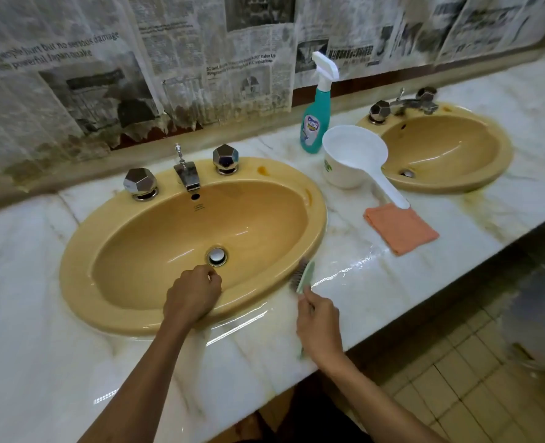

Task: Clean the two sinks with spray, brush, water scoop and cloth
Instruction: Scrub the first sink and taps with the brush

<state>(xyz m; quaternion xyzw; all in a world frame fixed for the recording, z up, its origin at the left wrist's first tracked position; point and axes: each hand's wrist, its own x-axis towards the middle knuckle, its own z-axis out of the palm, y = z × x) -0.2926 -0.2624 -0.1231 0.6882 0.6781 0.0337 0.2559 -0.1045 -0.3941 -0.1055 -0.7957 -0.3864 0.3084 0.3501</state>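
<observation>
Two bare forearms, no sleeves visible

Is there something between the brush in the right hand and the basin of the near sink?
Nothing visible. The brush in the right hand is at the near sink rim; the left hand rests further left.

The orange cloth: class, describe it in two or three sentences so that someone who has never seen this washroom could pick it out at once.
Start at the marble counter and find the stretch between the two yellow sinks. Nearer the front edge there, the orange cloth lies folded flat, with the handle tip of the white water scoop at its back edge. It is the only soft, orange thing there; the spray bottle and scoop are hard plastic.
</observation>
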